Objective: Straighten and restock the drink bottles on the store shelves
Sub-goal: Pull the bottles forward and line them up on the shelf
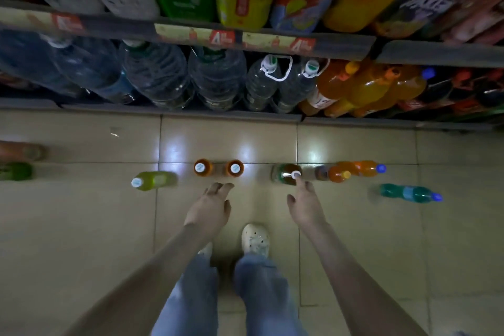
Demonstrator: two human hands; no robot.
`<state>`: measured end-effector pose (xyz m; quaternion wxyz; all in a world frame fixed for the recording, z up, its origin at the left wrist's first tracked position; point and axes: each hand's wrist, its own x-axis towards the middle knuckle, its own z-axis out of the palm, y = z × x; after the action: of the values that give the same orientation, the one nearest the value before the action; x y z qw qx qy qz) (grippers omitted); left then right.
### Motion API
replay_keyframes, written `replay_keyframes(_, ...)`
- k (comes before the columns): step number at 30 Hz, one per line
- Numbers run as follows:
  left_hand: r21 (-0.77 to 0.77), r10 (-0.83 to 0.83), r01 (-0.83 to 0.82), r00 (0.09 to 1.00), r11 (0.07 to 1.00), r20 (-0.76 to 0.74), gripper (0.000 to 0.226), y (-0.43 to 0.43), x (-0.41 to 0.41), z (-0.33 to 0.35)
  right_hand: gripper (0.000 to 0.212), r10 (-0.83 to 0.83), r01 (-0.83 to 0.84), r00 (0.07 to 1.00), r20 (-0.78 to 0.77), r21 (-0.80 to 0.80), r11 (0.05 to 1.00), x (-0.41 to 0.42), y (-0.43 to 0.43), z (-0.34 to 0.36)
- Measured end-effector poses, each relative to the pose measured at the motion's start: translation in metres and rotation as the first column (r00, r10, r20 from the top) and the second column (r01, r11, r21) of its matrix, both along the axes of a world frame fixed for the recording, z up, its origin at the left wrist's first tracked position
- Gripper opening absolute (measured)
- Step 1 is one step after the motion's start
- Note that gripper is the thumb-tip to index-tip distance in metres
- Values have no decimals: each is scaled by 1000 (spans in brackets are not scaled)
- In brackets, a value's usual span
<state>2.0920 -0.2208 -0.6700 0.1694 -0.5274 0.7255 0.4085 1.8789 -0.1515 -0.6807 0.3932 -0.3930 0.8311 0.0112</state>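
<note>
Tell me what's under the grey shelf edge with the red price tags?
Large clear plastic water jugs and orange soda bottles stand on the bottom shelf. Anything behind them is covered and dark.

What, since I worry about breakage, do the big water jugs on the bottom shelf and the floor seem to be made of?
The water jugs look like clear ribbed plastic: see-through walls with glints on the ridges. The floor is probably glossy ceramic tile: grout lines divide it and light patches reflect off it.

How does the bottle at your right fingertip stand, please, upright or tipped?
Upright: the bottle shows its cap uppermost, body foreshortened beneath.
</note>
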Motion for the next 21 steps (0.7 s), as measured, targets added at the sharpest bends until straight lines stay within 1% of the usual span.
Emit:
replay_keyframes(2,-20,19,-20,1000,1000,-24,51,3,-21,-42,68,104,-99,986,-127,45,994,-20,0,-52)
replay_keyframes(3,-22,22,-23,999,999,-39,51,4,-30,-67,74,213,-199,952,-221,86,976,-27,0,-82)
replay_keyframes(4,-20,21,-22,998,1000,-52,52,4,-39,-91,80,341,-311,892,-296,145,939,-31,0,-112)
replay_keyframes(5,-21,14,-15,998,1000,-64,54,4,-45,-116,82,451,-400,826,-339,211,892,-34,0,-142)
replay_keyframes(6,-29,3,-6,997,1000,-74,54,3,-50,-139,78,526,-452,773,-354,273,849,-37,0,-171)
replay_keyframes(7,-39,-7,4,996,999,-85,55,3,-53,-160,71,562,-472,746,-358,311,825,-39,1,-198)
replay_keyframes(8,-43,-13,9,995,999,-99,54,2,-56,-177,64,559,-463,743,-367,322,826,-42,1,-218)
replay_keyframes(11,-66,-40,30,989,997,-146,51,1,-57,-212,45,461,-395,754,-467,239,887,-52,-2,-251)
replay_keyframes(12,-70,-52,42,988,997,-149,51,1,-57,-215,41,401,-342,783,-476,210,916,-54,-4,-253)
replay_keyframes(14,-80,-72,60,985,995,-157,50,5,-57,-210,40,292,-247,857,-424,159,956,-56,-2,-248)
replay_keyframes(15,-84,-72,59,983,995,-167,50,8,-56,-202,41,282,-244,882,-378,146,959,-53,0,-243)
replay_keyframes(18,-89,-57,39,976,995,-208,50,14,-48,-155,41,320,-304,908,-271,100,947,-31,10,-200)
replay_keyframes(21,-84,-72,56,977,995,-202,55,18,-32,-92,32,250,-260,951,-181,-29,965,-8,18,-112)
